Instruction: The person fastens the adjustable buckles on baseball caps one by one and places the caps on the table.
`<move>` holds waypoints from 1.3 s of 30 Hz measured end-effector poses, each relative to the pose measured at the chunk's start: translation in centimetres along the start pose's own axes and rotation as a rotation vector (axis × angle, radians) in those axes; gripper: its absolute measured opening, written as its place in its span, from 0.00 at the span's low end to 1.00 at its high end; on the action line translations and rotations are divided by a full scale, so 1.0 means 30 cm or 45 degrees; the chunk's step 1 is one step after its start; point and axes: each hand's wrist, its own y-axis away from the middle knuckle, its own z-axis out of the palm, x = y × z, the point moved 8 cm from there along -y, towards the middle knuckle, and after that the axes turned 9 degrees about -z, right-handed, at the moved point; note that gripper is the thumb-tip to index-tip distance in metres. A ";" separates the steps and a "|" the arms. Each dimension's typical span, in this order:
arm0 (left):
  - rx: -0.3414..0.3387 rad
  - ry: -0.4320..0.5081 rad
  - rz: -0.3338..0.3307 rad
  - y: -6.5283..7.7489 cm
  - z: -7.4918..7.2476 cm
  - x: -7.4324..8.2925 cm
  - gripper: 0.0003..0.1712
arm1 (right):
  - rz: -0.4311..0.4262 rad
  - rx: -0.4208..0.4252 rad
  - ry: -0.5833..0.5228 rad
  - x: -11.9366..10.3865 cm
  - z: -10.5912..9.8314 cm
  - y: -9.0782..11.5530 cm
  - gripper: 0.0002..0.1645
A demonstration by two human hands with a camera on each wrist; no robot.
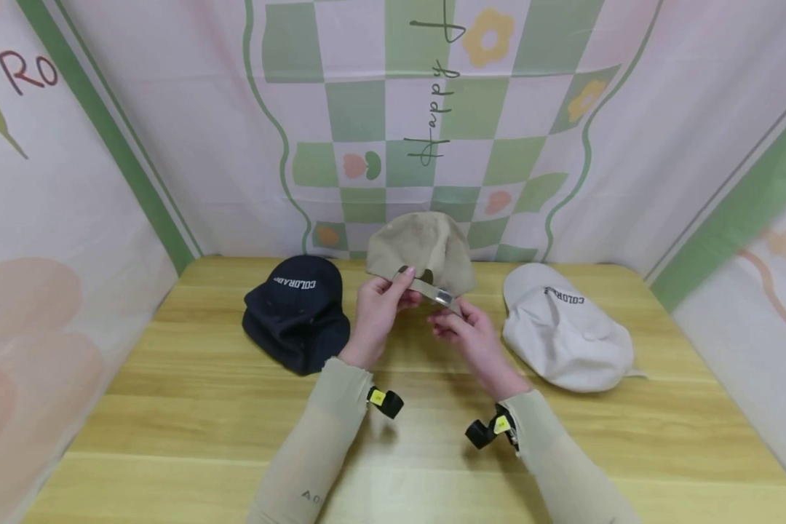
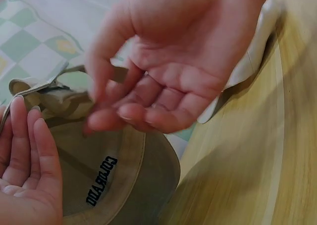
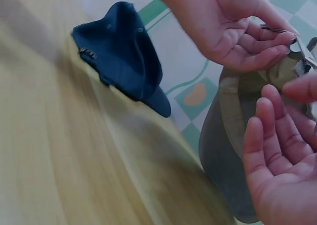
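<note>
A khaki cap [image 1: 419, 244] is held up at the middle back of the table. Its strap [image 1: 426, 289] with a silver buckle [image 1: 442, 296] faces me. My left hand [image 1: 381, 302] pinches the strap left of the buckle, thumb on top. My right hand [image 1: 461, 331] pinches the strap's end to the right of the buckle. Dark COLORADO lettering [image 2: 101, 180] shows on the khaki cap in the left wrist view. In the right wrist view, my right hand [image 3: 282, 160] has its outer fingers extended beside the cap's opening.
A navy cap [image 1: 301, 309] with white lettering lies to the left on the wooden table [image 1: 419, 480]. An off-white cap [image 1: 566, 331] with dark lettering lies to the right. Behind the table hangs a printed cloth [image 1: 354, 109] with green checks; more cloth flanks both sides.
</note>
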 end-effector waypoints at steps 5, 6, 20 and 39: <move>0.017 -0.015 -0.007 0.001 -0.004 0.002 0.15 | -0.059 0.019 -0.190 -0.035 0.003 -0.004 0.07; 0.018 -0.018 -0.009 0.000 -0.005 0.001 0.15 | -0.064 0.019 -0.211 -0.041 0.003 -0.005 0.06; -0.051 0.071 -0.061 -0.006 0.000 -0.013 0.11 | -0.159 0.061 -0.408 -0.078 0.006 -0.027 0.10; -0.027 0.193 -0.021 -0.015 -0.024 -0.014 0.08 | -0.183 0.156 -0.502 -0.088 -0.027 -0.034 0.11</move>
